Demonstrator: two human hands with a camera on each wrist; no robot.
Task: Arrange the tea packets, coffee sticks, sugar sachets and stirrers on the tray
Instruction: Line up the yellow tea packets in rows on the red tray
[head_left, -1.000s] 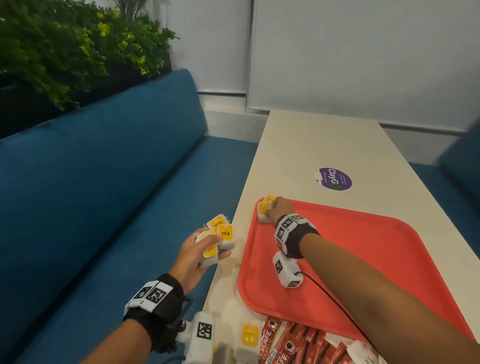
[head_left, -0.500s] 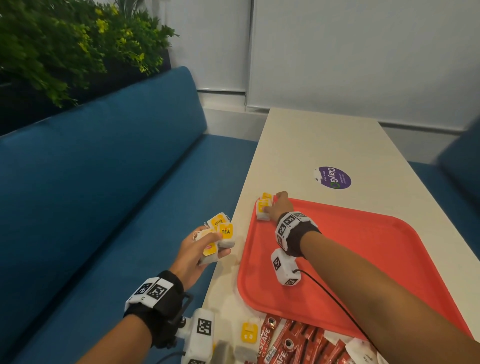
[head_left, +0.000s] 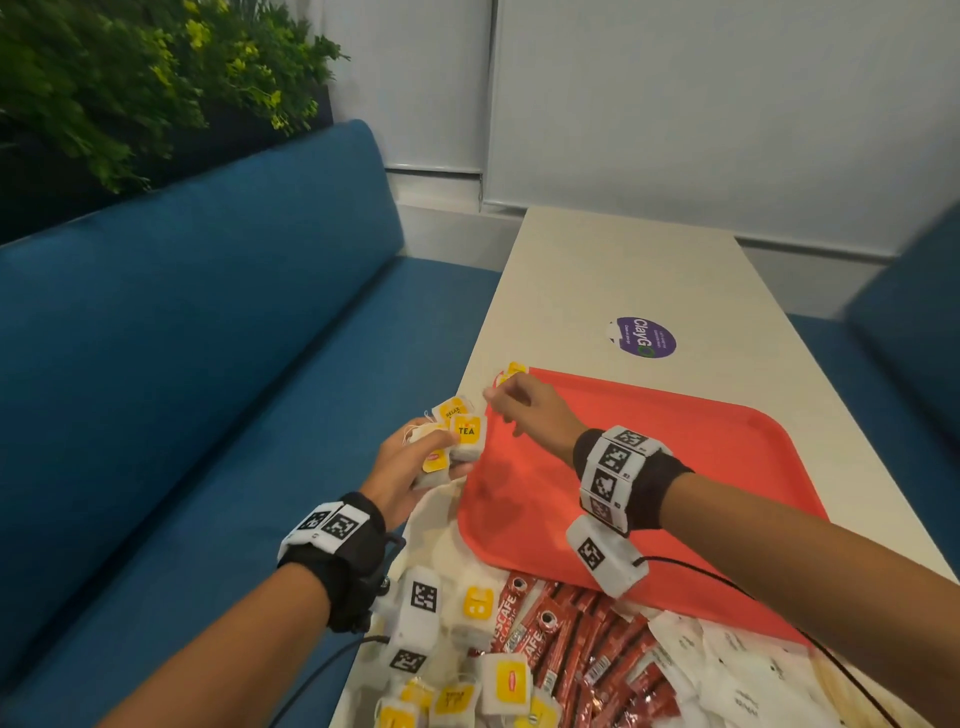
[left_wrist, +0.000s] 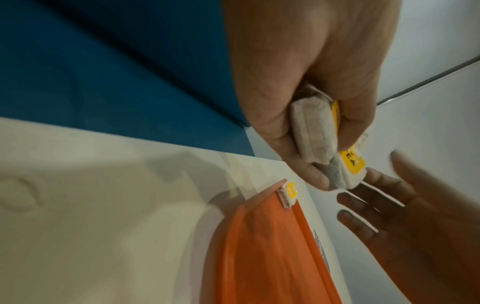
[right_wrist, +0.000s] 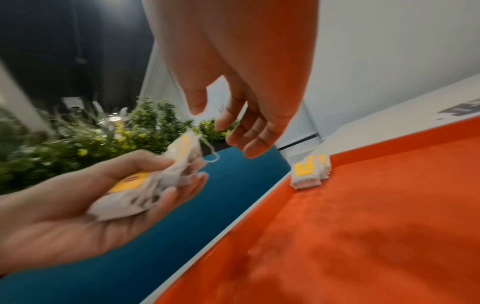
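1. Bench (head_left: 597, 270): long, pale, beside a blue seat (head_left: 182, 364); carries the tray and the unsorted stock at its near end.
2. Tray (head_left: 675, 467): red, shallow rim, mostly bare. Risk: it sits close to the bench's left edge, so a packet dropped short of the rim would likely fall onto the seat.
3. Sticks (head_left: 566, 639): red coffee sticks heaped at the near edge, partly overlapping the tray rim; white sachets (head_left: 727, 670) just beside them. Stirrers not made out.
4. Loose bags (head_left: 498, 680): white tea packets with yellow tags, piled near the sticks, off the tray.
5. Left hand (head_left: 405, 473): grip clenched round a bunch of bags (head_left: 457, 431), held just off the tray's left side. Risk: strings trail and tangle, so drawing one bag could drag out others.
6. Right hand (head_left: 530, 410): grip released, fingers loosely spread, holding nothing, next to the bunch.
7. Placed bags (right_wrist: 309, 170): small stack leaning in the tray's far-left corner against the rim; a careless knock could topple it.
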